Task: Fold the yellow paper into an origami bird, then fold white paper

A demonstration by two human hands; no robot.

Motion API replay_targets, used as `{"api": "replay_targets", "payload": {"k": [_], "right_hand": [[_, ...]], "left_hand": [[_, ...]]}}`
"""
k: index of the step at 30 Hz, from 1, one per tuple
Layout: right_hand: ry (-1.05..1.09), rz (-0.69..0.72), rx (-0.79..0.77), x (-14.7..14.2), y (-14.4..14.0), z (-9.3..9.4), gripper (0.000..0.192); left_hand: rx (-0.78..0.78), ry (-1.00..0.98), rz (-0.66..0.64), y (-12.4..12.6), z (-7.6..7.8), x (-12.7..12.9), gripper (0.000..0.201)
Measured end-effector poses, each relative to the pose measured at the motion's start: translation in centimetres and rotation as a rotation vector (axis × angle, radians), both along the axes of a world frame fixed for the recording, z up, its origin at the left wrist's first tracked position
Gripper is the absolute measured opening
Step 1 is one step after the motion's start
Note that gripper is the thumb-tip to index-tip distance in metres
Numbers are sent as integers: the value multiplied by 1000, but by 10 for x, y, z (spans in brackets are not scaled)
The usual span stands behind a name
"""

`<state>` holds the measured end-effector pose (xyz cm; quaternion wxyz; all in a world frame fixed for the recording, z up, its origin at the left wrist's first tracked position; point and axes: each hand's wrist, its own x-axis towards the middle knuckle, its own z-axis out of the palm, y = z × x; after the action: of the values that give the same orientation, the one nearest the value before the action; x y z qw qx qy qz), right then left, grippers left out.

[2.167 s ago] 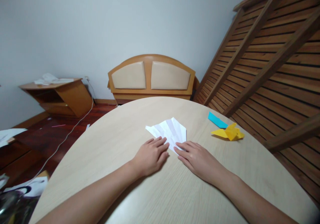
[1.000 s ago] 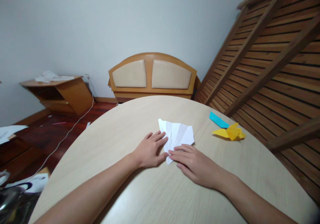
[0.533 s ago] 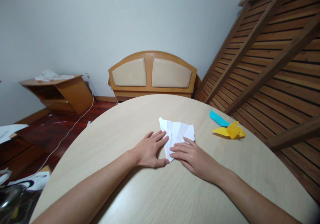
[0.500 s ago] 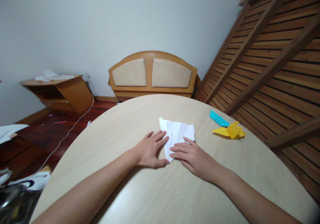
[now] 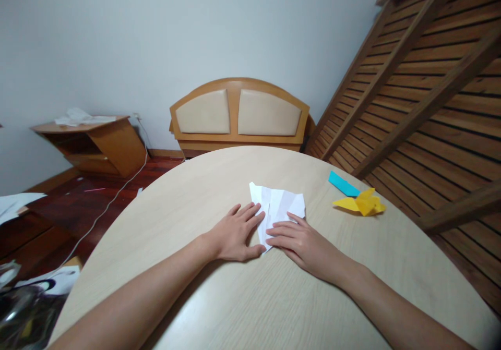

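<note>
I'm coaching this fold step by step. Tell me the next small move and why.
Probably slide the right hand along the folded white paper to flatten its crease. Both hands lie flat: the left hand pins the paper's left edge to the table, right fingertips rest on its near corner, and the far part looks rumpled.

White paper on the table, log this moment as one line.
left hand: flat beside white paper | right hand: fingers pressing its near edge | yellow paper, blue paper: untouched

A pale wall (image 5: 156, 32) backs a padded headboard (image 5: 238, 112); a slatted bed frame (image 5: 422, 94) leans right, above dark wooden floor (image 5: 78, 209).
</note>
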<state>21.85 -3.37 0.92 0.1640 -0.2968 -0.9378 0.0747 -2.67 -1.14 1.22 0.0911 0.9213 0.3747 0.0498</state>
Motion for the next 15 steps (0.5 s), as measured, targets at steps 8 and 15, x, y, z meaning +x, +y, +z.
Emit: {"api": "replay_targets", "payload": {"k": [8,15], "right_hand": [[-21,0,58,5,3,4,28],[-20,-12,117,3,1,5,23]], "left_hand": [[4,-48,-33,-1,0,-2,85],[-16,-57,-75,-6,1,0,84]]}}
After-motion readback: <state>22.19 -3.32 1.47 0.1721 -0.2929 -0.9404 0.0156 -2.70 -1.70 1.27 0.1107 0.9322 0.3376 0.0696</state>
